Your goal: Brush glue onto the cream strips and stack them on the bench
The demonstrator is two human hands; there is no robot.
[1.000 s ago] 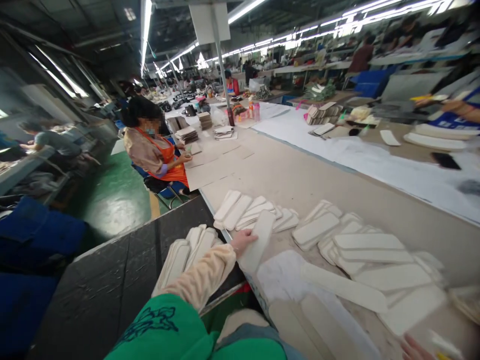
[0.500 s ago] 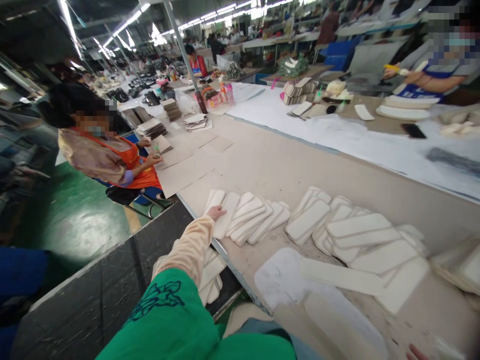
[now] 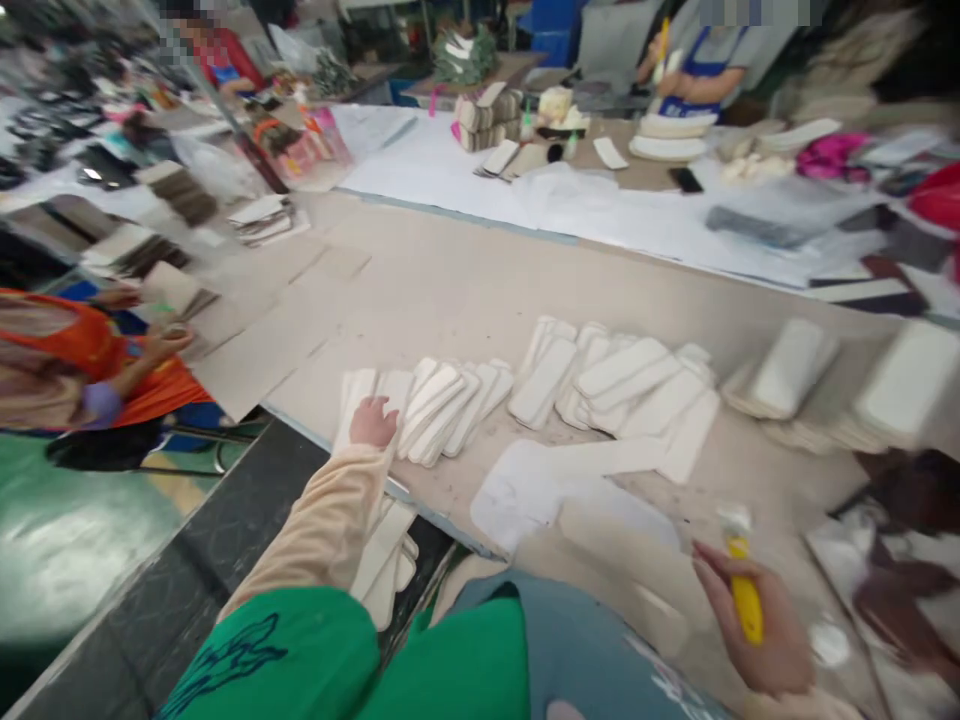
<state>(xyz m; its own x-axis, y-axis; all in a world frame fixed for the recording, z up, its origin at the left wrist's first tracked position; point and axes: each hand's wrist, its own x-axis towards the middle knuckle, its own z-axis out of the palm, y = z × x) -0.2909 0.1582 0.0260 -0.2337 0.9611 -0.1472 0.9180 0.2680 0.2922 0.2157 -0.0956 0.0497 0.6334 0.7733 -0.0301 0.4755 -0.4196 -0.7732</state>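
My left hand [image 3: 373,421] rests on the left end of a fanned row of flat white oblong pieces [image 3: 435,400] near the table's front edge, fingers flat and apart. My right hand [image 3: 757,630] is at the lower right, closed round a yellow-handled brush [image 3: 742,580] with pale bristles pointing up. In front of me lie a white cloth [image 3: 525,490] and single white pieces [image 3: 622,455]. More white pieces are piled in a heap [image 3: 630,385] to the right of the row.
A stack of white pieces [image 3: 386,560] sits on the black surface [image 3: 150,590] below the table edge. A person in orange [image 3: 82,370] sits at left by cardboard sheets [image 3: 255,350]. Other workers and piles [image 3: 667,130] fill the far side. Foam stacks [image 3: 795,370] lie right.
My left hand carried a white piece to the left end of the row and laid it down. The view swung right and down, and my right hand with the brush came into sight.
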